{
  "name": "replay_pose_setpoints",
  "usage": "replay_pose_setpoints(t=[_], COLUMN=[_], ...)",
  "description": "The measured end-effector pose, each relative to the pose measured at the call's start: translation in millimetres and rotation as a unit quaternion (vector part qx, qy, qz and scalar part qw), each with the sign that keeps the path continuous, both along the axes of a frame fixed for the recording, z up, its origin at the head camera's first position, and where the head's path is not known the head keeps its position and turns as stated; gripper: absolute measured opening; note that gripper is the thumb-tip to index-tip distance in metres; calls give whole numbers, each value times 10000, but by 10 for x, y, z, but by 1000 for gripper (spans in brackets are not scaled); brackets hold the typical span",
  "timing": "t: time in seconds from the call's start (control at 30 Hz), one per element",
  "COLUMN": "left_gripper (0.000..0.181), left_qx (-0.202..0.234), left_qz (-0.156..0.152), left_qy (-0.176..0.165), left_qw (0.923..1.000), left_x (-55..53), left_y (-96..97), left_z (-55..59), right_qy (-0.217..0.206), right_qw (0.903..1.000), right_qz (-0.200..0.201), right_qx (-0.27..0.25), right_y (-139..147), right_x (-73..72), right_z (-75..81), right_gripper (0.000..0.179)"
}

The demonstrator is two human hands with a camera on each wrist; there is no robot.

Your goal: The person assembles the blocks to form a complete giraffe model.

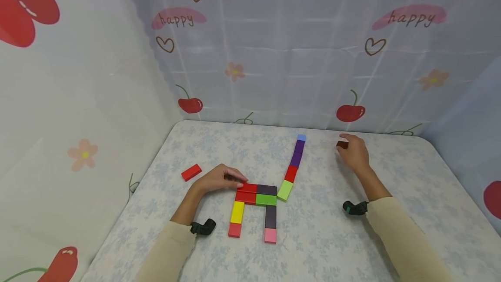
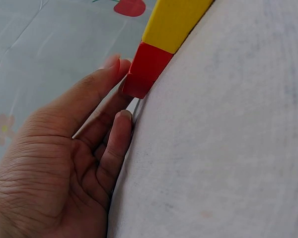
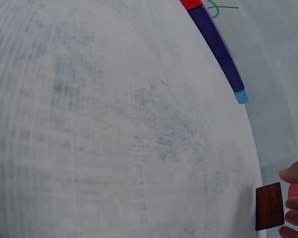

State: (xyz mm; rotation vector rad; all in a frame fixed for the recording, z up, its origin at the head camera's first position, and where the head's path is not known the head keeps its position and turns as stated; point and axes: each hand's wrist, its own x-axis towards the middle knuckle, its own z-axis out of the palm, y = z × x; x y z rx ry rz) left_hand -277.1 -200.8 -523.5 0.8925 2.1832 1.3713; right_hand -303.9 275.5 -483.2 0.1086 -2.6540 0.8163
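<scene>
In the head view, several coloured blocks lie flat on the table in a figure: red blocks (image 1: 245,197) at its left end, a green block (image 1: 265,200) beside them, and a yellow block (image 1: 237,212) below. My left hand (image 1: 219,179) rests at the left end, thumb at the upper red block's corner, fingers loosely bent. The left wrist view shows its fingertips beside a red block (image 2: 148,67). At the far right, my right hand (image 1: 355,151) has thumb and fingers spread around a dark brown block (image 1: 342,145). In the right wrist view, the brown block (image 3: 269,206) stands beside the fingertips.
A loose red block (image 1: 191,172) lies left of my left hand. From the figure's right end, a slanting row with purple blocks (image 1: 297,153) runs to a light blue block (image 1: 301,137). A printed curtain (image 1: 274,77) stands behind the table (image 1: 313,238).
</scene>
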Motion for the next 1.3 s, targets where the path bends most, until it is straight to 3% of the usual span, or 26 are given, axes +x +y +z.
replay_pose_setpoints(t=[0.23,0.6,0.87,1.3], left_gripper=[24,24,24,24], left_qx=[22,6,20,1], left_qz=[0,14,29,29], left_qy=[-8,-19,-11,-43], left_qw=[10000,10000,10000,10000], left_x=[-4,-12,3,-5], left_y=[-4,-2,-6,-4], left_z=[-12,-21,-31,-31], right_qy=[-501,-712,-659,-801], right_qw=[9986,9971,9976,9947], right_qz=[-183,-234,119,489], right_qx=[-49,-150,-157,411], right_y=[82,201,111,-178], right_x=[5,-36,-80,-247], right_z=[-30,-58,-6,53], right_gripper=[39,37,36,37])
